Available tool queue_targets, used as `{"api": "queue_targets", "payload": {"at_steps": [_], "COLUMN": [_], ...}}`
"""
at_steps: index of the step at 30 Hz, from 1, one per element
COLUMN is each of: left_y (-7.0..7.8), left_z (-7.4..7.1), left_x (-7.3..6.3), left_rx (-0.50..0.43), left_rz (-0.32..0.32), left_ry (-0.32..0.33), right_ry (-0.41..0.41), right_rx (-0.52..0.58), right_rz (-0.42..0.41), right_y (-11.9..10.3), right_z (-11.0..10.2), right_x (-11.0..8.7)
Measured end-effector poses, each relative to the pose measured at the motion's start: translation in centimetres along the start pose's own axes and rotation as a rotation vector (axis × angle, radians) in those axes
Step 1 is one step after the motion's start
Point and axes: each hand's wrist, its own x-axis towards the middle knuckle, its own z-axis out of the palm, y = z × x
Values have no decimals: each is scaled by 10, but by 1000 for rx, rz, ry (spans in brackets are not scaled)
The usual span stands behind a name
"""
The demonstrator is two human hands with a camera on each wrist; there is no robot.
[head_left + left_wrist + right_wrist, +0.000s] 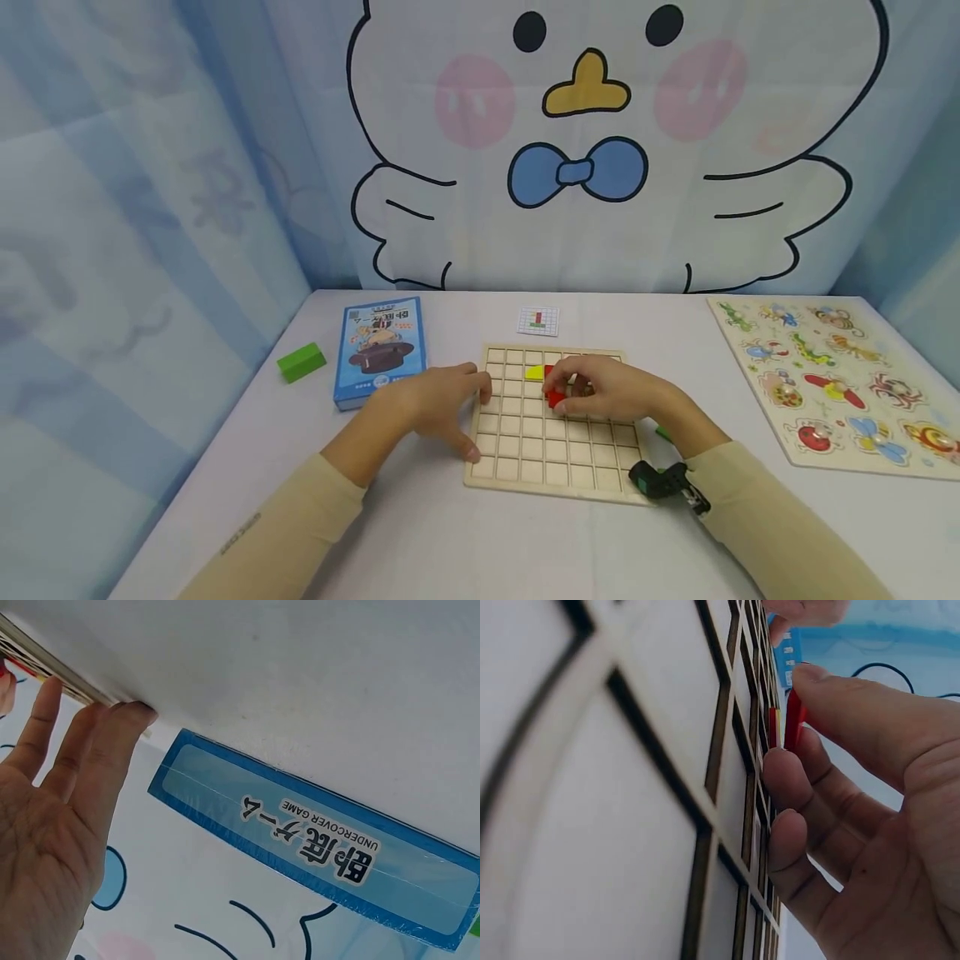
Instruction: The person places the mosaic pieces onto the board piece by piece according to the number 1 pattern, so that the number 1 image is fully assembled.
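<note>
A wooden board with a square grid (517, 450) lies on the white table. My left hand (442, 404) is at its left edge, fingers and thumb spread apart; in the left wrist view its fingertips (139, 712) are against the board's side. Over the upper middle squares, my right hand (611, 387) pinches a small red piece (793, 716) between thumb and fingers, tilted and close over the board. Beside it a yellow piece (534, 372) lies on the grid, with another red piece (772, 727) next to it, partly hidden by the fingers in the head view.
Behind the board lies a small card with a grid pattern (537, 321). A blue game box (380, 387) and a green block (302, 362) are at left. An insect picture board (772, 417) lies at right. A green piece (663, 433) shows partly under the right wrist.
</note>
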Motion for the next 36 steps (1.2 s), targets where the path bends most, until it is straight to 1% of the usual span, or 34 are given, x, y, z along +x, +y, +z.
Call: {"api": "queue_targets", "payload": {"at_steps": [6, 12, 15, 19, 21, 26, 31, 36], "left_y": [2, -4, -5, -5, -4, -3, -4, -2], "left_z": [-3, -6, -6, -2, 0, 1, -1, 0], "left_x": [2, 1, 1, 0, -1, -2, -2, -3], "left_rx": [2, 2, -9, -21, -21, -24, -17, -21], "left_rz": [-2, -9, -3, 19, 14, -11, 3, -4], "left_ry": [4, 22, 15, -1, -2, 9, 20, 1], "right_ry": [7, 49, 33, -1, -5, 15, 23, -4], "right_rx": [-76, -104, -132, -165, -170, -182, -198, -162], "right_rz": [-14, -28, -25, -2, -13, -28, 3, 18], "right_y": [-3, -9, -10, -10, -11, -12, -14, -13], "right_z": [1, 3, 2, 2, 2, 1, -3, -1], "right_x": [-1, 3, 3, 1, 1, 2, 1, -3]}}
